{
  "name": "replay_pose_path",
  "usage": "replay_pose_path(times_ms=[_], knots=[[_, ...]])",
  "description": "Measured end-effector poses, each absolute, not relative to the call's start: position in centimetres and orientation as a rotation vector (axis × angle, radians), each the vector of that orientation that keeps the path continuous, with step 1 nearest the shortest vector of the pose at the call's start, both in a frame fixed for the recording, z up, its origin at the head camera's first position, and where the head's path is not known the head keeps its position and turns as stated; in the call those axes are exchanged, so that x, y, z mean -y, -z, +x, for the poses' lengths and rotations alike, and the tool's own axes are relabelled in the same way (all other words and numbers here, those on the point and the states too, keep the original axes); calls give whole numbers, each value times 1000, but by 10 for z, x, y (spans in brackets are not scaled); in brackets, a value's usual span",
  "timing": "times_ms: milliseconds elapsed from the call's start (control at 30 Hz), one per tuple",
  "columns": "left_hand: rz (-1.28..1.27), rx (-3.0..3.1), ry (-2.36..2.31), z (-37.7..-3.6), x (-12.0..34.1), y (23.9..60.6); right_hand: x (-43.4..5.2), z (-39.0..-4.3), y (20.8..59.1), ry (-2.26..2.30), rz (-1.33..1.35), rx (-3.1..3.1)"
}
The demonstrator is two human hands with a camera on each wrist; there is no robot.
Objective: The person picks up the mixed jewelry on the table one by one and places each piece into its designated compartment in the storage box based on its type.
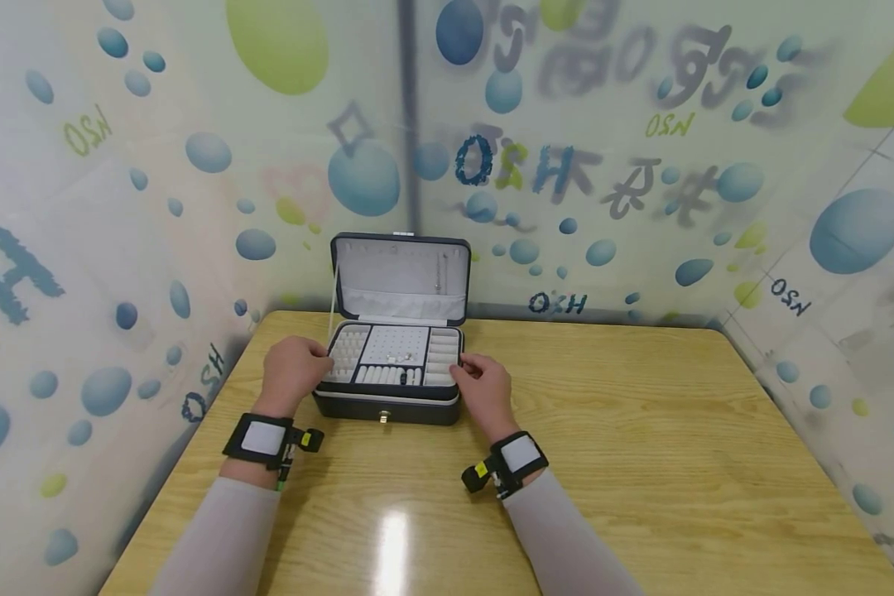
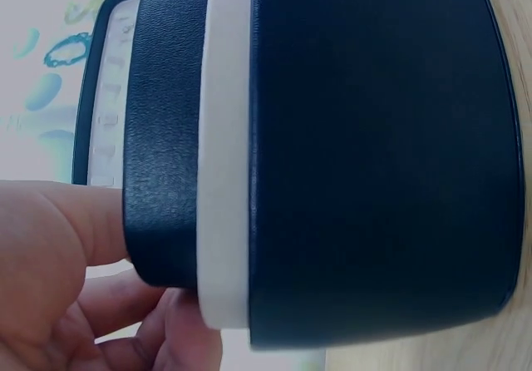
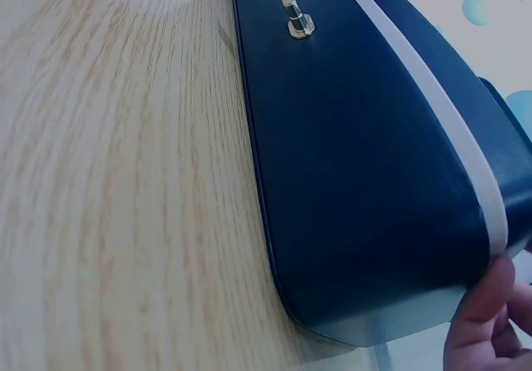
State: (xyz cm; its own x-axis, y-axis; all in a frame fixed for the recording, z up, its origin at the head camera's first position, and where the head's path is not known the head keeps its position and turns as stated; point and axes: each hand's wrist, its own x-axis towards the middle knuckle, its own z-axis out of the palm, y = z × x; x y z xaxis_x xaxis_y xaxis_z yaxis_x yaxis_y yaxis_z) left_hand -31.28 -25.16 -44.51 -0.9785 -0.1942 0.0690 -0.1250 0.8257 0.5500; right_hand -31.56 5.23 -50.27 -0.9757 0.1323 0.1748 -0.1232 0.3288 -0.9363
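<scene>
Gripping the top tray of the open box (image 1: 387,364) at both ends, the left hand (image 1: 292,372) and right hand (image 1: 484,387) look set to lift it out; the box sits mid-table (image 1: 641,430). Left wrist: fingers (image 2: 50,254) pinch the tray's edge. Right wrist: fingertips (image 3: 490,313) curl at the corner, knob (image 3: 295,17) facing front. Next needs an even, level lift.

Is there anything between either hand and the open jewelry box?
Nothing visible: the left hand and right hand already touch opposite ends of the jewelry box, fingers at its upper tray's edge.
</scene>
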Motion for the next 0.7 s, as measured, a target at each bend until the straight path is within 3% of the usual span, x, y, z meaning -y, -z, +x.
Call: replay_pose_path(times_ms=[700], knots=[[145, 2851, 636, -310, 238, 447, -47, -314, 502, -1549, -19, 2388]])
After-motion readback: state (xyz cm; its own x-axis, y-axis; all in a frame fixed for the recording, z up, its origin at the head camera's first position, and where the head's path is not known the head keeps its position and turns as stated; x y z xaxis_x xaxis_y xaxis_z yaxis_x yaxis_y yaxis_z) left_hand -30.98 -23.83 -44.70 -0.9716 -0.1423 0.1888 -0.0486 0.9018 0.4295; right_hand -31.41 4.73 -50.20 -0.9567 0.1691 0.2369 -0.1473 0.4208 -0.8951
